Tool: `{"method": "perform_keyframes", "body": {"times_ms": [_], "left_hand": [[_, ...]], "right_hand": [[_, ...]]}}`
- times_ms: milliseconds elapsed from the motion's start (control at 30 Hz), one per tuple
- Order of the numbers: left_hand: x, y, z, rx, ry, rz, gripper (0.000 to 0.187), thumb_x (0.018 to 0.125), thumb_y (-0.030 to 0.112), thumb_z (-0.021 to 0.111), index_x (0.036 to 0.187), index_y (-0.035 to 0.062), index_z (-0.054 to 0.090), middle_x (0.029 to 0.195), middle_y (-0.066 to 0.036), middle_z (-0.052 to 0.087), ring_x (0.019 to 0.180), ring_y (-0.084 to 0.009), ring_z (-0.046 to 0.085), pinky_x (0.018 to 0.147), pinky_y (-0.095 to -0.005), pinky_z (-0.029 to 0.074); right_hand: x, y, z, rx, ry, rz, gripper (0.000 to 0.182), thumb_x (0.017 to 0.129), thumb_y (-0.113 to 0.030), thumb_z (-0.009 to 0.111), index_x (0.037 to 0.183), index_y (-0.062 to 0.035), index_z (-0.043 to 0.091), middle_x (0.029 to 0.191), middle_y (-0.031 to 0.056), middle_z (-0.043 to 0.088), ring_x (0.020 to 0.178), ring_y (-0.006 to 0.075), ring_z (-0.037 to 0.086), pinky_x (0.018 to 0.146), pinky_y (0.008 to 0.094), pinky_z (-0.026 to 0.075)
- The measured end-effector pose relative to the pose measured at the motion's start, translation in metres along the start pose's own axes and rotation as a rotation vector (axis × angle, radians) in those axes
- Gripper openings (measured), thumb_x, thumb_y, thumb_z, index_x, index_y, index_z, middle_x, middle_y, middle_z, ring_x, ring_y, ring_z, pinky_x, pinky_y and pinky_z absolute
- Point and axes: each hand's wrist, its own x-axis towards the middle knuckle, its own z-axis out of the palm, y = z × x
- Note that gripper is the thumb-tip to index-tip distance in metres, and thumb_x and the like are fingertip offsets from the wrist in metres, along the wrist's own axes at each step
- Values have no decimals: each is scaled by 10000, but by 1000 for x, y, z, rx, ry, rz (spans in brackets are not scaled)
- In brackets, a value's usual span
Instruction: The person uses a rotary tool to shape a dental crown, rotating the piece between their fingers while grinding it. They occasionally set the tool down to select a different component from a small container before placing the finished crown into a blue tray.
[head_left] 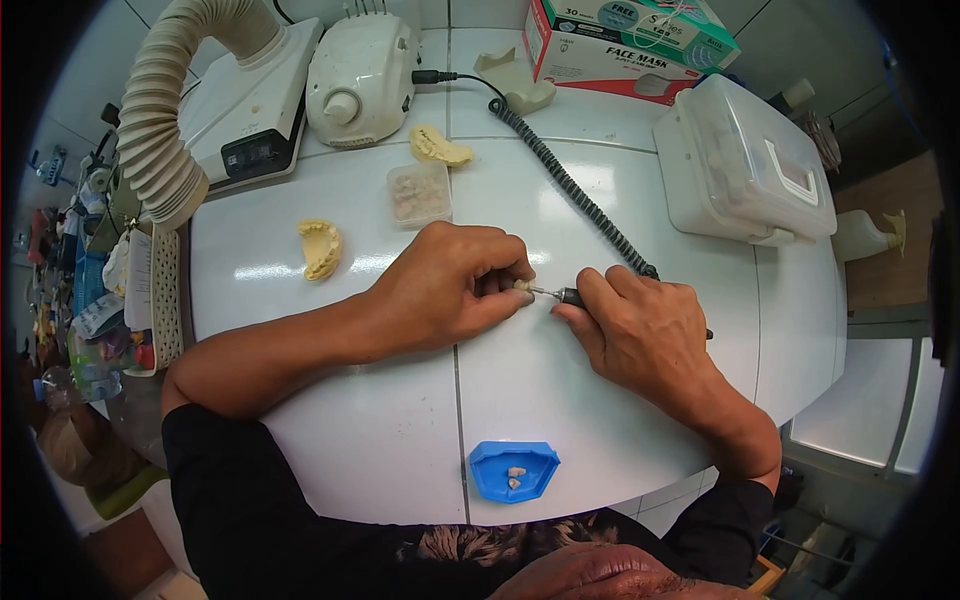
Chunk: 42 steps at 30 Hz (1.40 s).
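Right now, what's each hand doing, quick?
Left hand: closed, pinching a small tooth piece at its fingertips.
Right hand: closed, holding the rotary handpiece, its tip at the piece.

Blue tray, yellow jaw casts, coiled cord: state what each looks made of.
Blue tray: likely moulded plastic, smooth with a soft sheen. Yellow jaw casts: probably dental plaster, matte and chalky. Coiled cord: black rubber or plastic sheath, dull spiral.

Your table (380, 440) at six o'clock: glossy white tile, smooth; blue tray (513, 470) matt plastic; handpiece (572, 296) tip bare metal; at one o'clock, mask box (620, 45) printed card; at eleven, hose (165, 110) ribbed plastic.
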Motion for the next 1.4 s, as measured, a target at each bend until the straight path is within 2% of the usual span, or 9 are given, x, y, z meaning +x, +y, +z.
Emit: {"method": "perform_keyframes", "body": {"times_ms": [333,567,833,1133,1400], "left_hand": [[-1,1,-2,23,-20,23,185,937,85,862,1070,-17,786,888,-101,748,690,-148,669,609,-302,520],[-4,0,1,82,-11,94,195,944,58,850,1123,4,794,951,-102,715,778,-188,702,652,-320,551],[-3,0,1,32,37,85,210,950,41,843,1150,4,789,990,-101,740,820,-194,714,711,-321,569],[-2,5,-1,-23,16,32,203,952,33,840,1149,20,797,989,-86,739,825,-167,709,707,-307,554],[-5,-1,4,12,18,94,248,952,53,850,1198,36,820,974,-75,725,822,-172,702,686,-325,547]], "right_hand": [[-1,2,0,15,-1,4,387,1049,-411,767,863,-101,631,658,40,610,494,229,641,447,392,473],[-6,10,1,130,40,36,376,1069,-390,740,887,-82,625,669,59,608,487,283,601,451,429,450],[-7,8,-2,107,-2,34,371,1060,-387,749,891,-79,627,669,61,611,495,281,612,455,431,454],[-8,7,0,93,19,24,376,1049,-389,763,876,-83,631,669,57,606,494,278,614,454,429,456],[-7,8,-1,92,17,14,375,1054,-388,758,879,-82,631,670,55,606,497,277,616,452,424,456]]}}
